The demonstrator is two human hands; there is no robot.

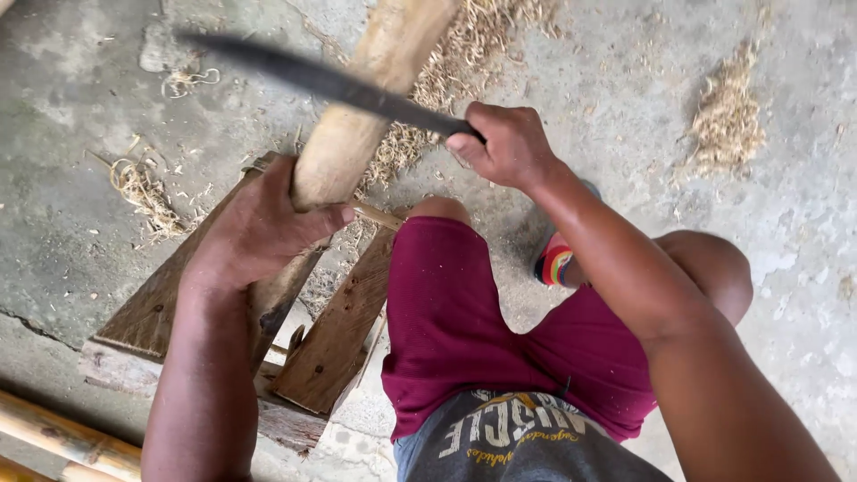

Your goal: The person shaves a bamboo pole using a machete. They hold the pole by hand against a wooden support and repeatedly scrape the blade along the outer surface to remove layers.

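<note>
— How is the wooden pole (357, 116) likely to handle?

— It is judged stiff and fairly heavy: thick, pale, stripped smooth along its length. A smooth shaved face may be slippery, so a full wrap of the fingers would be called for. It can be taken low on the shaft, where it meets the wooden stand (330, 348).

— Where is it held?

— The left hand (259, 228) is closed around the lower part of the pole, fingers wrapped over it and thumb toward the near side. The pole is tilted, its upper end running away past the top edge of the view, its lower end hidden behind the hand against the stand's planks.

— And the blade?

— A long dark knife (312, 80) is clasped by its handle in the right hand (504, 143), which is closed tight. The blade is laid across the pole above the left grip, apart from the fingers. Whether the edge is touching the wood cannot be told.

— What lies around?

— Shavings (728, 112) are scattered on the concrete floor (71, 250), and bamboo lengths (62, 442) are seen at the lower left.
</note>
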